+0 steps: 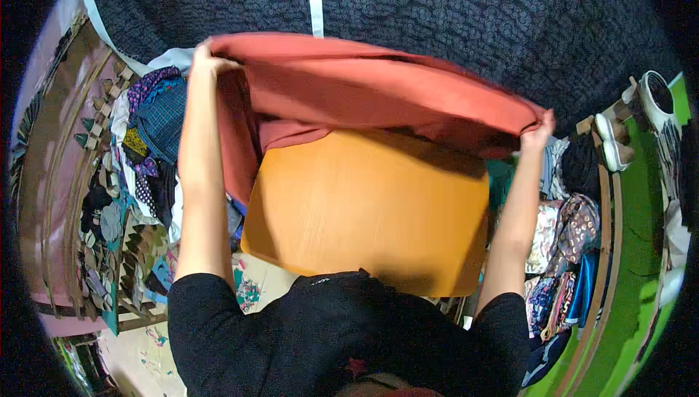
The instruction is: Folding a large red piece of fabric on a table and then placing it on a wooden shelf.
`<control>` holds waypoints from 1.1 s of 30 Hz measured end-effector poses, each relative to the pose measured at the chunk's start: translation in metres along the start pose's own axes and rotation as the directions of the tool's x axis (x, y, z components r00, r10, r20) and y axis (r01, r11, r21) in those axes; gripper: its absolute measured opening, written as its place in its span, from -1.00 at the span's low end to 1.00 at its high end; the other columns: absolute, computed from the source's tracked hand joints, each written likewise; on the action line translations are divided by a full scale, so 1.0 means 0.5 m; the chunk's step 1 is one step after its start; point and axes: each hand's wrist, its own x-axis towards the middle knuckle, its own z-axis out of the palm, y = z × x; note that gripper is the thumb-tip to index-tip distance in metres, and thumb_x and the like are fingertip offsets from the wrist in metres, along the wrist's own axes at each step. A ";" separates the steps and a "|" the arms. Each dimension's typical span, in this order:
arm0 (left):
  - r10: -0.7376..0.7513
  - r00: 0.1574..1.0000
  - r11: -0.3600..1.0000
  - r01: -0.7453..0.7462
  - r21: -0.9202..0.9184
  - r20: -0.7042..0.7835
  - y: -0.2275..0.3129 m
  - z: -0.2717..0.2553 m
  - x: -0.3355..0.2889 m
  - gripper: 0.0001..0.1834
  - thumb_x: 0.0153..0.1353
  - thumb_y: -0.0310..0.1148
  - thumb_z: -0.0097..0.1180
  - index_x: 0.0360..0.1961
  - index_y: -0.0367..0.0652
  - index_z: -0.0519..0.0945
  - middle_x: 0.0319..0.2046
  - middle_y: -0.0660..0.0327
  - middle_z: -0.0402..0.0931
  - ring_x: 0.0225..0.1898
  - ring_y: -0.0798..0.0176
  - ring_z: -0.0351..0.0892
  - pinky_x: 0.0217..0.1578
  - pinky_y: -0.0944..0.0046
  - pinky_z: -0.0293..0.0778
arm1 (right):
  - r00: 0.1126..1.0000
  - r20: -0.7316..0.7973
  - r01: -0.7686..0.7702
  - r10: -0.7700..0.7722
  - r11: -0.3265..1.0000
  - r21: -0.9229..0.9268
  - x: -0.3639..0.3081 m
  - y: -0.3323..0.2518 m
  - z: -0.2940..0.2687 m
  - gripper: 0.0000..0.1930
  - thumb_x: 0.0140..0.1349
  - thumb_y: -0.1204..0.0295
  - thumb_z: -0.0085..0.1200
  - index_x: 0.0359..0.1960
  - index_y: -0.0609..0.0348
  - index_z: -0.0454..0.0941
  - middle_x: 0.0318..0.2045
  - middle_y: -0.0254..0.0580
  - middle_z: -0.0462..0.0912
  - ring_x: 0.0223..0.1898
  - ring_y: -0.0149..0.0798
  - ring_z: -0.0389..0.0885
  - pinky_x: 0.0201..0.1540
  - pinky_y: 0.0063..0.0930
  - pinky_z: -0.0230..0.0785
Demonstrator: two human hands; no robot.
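Observation:
A rust-red cloth [364, 80] is stretched wide between my two raised hands, over the far side of a wooden table [364, 208]. My left hand [211, 61] grips its upper left corner, and my right hand [537, 132] is closed on its right end, somewhat lower. Between them the fabric sags in long folds. One part of it hangs down past the table's left edge, and its lower middle touches or nearly touches the tabletop. Whether it is a garment or a plain sheet cannot be told.
Piled clothes [162, 117] lie to the left, beside shelves of shoes [95, 229]. More folded clothes [557, 237] are stacked at the right, with white shoes [613, 142] on a rack. A dark patterned curtain [451, 18] hangs behind the table.

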 end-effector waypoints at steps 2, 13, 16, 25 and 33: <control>0.091 0.996 0.995 -0.091 -0.026 -0.010 0.085 -0.010 -0.060 -0.49 0.07 -0.07 -0.03 -0.02 -0.19 0.36 0.07 0.06 0.25 0.17 -0.02 0.09 0.13 -0.34 -0.30 | 0.997 -0.058 0.044 -0.045 0.999 -0.019 -0.050 -0.037 0.133 -0.83 0.18 0.27 -0.07 -0.26 0.02 0.41 -0.26 -0.22 0.51 -0.21 -0.17 0.48 -0.11 -0.16 0.36; 0.459 0.888 0.853 -0.435 -0.287 0.020 -0.102 -0.115 0.031 -0.73 0.11 -0.29 -0.19 -0.29 -0.26 0.43 -0.23 0.02 0.45 -0.20 0.06 0.47 -0.10 0.08 0.39 | 0.984 -0.170 -0.085 0.048 0.971 -0.221 -0.337 -0.112 -0.024 -0.47 0.18 0.22 -0.10 0.16 0.12 0.13 0.12 -0.16 0.26 0.13 -0.11 0.22 0.17 -0.16 0.05; 0.473 0.880 0.837 -0.467 -0.284 -0.051 -0.078 -0.223 0.092 -0.80 0.09 -0.30 -0.09 -0.31 -0.18 0.43 -0.22 0.15 0.44 -0.13 0.13 0.41 -0.02 0.07 0.29 | 0.952 -0.300 -0.149 0.067 0.954 -0.260 -0.409 -0.060 -0.022 -0.55 0.17 0.30 -0.08 0.12 0.05 0.21 0.05 -0.19 0.34 0.07 -0.15 0.30 0.11 -0.22 0.16; 0.531 0.825 0.834 -0.469 -0.290 0.195 -0.042 -0.128 -0.111 -0.79 0.14 -0.28 -0.10 -0.28 -0.18 0.43 -0.25 0.17 0.47 -0.17 0.15 0.44 -0.07 0.13 0.33 | 0.948 -0.308 0.022 -0.078 0.983 -0.180 -0.467 -0.127 -0.129 -0.56 0.15 0.23 -0.07 0.07 0.06 0.27 0.04 -0.16 0.34 0.07 -0.13 0.29 0.11 -0.15 0.12; 0.531 0.839 0.831 -0.543 -0.125 -0.114 -0.218 -0.590 -0.317 -0.47 -0.21 -0.40 -0.02 -0.08 -0.27 0.38 -0.07 0.05 0.39 -0.03 0.05 0.36 -0.02 0.10 0.32 | 0.914 -0.406 -0.188 0.018 0.904 -0.384 -0.811 -0.100 -0.130 -0.47 0.13 0.23 -0.07 0.14 0.09 0.18 0.14 -0.18 0.23 0.15 -0.11 0.19 0.18 -0.15 0.00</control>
